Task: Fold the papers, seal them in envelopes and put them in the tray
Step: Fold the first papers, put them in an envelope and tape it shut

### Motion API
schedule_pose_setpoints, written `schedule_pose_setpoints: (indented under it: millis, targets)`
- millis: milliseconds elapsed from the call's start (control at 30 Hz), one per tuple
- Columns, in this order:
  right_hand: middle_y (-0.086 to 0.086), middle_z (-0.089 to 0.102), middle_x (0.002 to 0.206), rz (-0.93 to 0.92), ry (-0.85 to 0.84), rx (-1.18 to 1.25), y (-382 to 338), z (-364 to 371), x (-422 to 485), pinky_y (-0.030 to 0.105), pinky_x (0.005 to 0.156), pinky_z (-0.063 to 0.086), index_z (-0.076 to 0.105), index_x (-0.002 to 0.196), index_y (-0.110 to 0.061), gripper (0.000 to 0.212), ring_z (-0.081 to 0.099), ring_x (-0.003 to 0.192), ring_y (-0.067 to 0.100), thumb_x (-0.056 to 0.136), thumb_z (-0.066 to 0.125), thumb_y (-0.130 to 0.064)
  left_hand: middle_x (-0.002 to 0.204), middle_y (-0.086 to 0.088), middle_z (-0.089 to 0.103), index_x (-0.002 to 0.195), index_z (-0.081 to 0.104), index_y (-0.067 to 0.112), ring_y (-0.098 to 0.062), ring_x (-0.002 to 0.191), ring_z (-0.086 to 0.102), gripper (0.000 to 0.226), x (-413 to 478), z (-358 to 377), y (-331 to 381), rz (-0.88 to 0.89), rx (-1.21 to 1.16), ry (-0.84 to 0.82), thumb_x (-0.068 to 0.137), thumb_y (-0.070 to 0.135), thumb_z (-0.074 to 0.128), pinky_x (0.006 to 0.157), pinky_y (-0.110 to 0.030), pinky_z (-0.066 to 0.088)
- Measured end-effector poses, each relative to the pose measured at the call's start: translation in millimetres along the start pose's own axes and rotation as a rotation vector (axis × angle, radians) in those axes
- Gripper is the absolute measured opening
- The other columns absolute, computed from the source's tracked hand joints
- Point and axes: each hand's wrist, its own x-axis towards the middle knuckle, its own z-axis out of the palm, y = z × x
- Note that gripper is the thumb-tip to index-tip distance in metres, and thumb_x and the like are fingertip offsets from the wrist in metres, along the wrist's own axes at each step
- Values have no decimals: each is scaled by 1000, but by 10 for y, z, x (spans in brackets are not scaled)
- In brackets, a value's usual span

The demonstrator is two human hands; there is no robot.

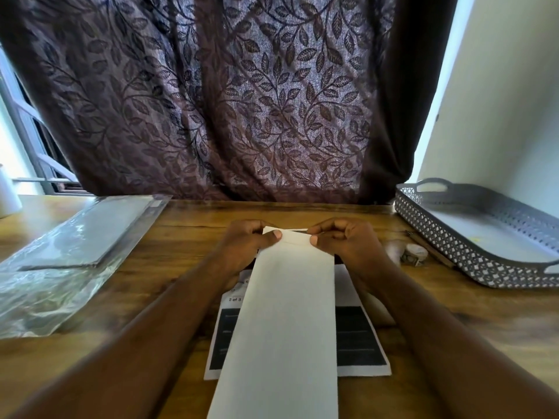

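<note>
Task stands at the sealing stage for one envelope, I judge. Long white envelope [287, 313] runs from the hands toward the camera, over a printed sheet [360, 337] lying flat and unfolded on the table [181, 237]. Tray [438, 237] at far right shows no envelope inside (pale floor only). Left hand [242, 246] and right hand [348, 243] each pinch the envelope's far end, thumbs on top of the flap [295, 237], other fingers curled behind. Flap edge is blurred; cannot tell if it is stuck down. Left: finish the seal, tray it, fold the sheet.

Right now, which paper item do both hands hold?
The long white envelope, pinched at its far end by the left hand and right hand. The printed sheet lies flat beneath it.
</note>
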Motion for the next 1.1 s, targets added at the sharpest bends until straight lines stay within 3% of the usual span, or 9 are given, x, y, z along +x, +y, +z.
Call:
schedule_pose_setpoints:
  millis: [133, 300, 433, 533, 667, 733, 833, 1000, 1100]
  targets:
    - [0, 78, 86, -36, -37, -132, 37, 9, -11, 19, 60, 54, 79, 91, -9, 6, 73, 75, 12, 87, 77, -12, 76, 10, 74, 85, 74, 24, -7, 68, 70, 9, -57, 84, -12, 122, 144, -10, 93, 27, 70, 59, -24, 56]
    - [5, 75, 77, -174, -88, -272, 8, 74, -3, 29, 64, 54, 78, 81, -9, 4, 66, 68, 12, 84, 79, -12, 85, 5, 75, 89, 75, 21, -20, 82, 71, 6, -101, 178, 31, 280, 224, -28, 85, 22, 79, 73, -38, 58]
    - [6, 75, 75, -183, -88, -260, -20, 91, -6, 37, 64, 55, 76, 78, -14, 7, 65, 67, 12, 85, 79, -13, 85, 4, 75, 89, 76, 18, -16, 79, 69, 4, -95, 166, 38, 308, 253, -3, 88, 22, 75, 66, -28, 52]
    - [9, 75, 77, -180, -102, -270, -39, 88, -10, 42, 69, 58, 76, 79, -10, 8, 70, 71, 26, 85, 79, -15, 84, 7, 74, 85, 75, 23, -13, 78, 69, 4, -80, 147, 31, 316, 283, 19, 89, 22, 75, 68, -31, 53]
    - [10, 76, 81, -24, -83, -222, -46, -13, 2, 40, 63, 62, 75, 82, -7, 16, 74, 76, 27, 85, 80, -22, 72, 19, 72, 75, 72, 32, 2, 66, 65, 18, -58, 56, 34, 245, 218, 64, 90, 22, 74, 53, -13, 47]
    - [11, 76, 83, 85, -99, -112, -44, -78, -2, 36, 61, 62, 74, 87, -4, 17, 75, 76, 27, 86, 78, -20, 73, 16, 74, 77, 74, 28, -2, 66, 68, 15, -39, 2, 33, 227, 174, 73, 89, 21, 74, 56, -22, 55]
    - [10, 77, 84, 143, -116, -41, -29, -127, -6, 33, 62, 62, 74, 91, -2, 14, 76, 77, 26, 89, 75, -16, 77, 4, 77, 81, 77, 21, -20, 73, 73, 10, -38, -23, 35, 189, 158, 82, 89, 20, 74, 70, -41, 62]
    - [9, 78, 90, 187, -142, 91, -17, -125, 5, 30, 65, 61, 73, 99, -3, 9, 77, 84, 26, 93, 68, -6, 76, -1, 77, 81, 76, 18, -19, 70, 73, 19, -16, -65, 41, 144, 141, 96, 96, 14, 65, 73, -37, 61]
    - [10, 78, 91, 216, -146, 121, -2, -115, 9, 30, 65, 61, 72, 101, -3, 9, 77, 85, 27, 93, 66, -3, 80, -9, 77, 84, 76, 12, -32, 78, 74, 21, -24, -48, 34, 105, 129, 101, 98, 12, 60, 77, -45, 61]
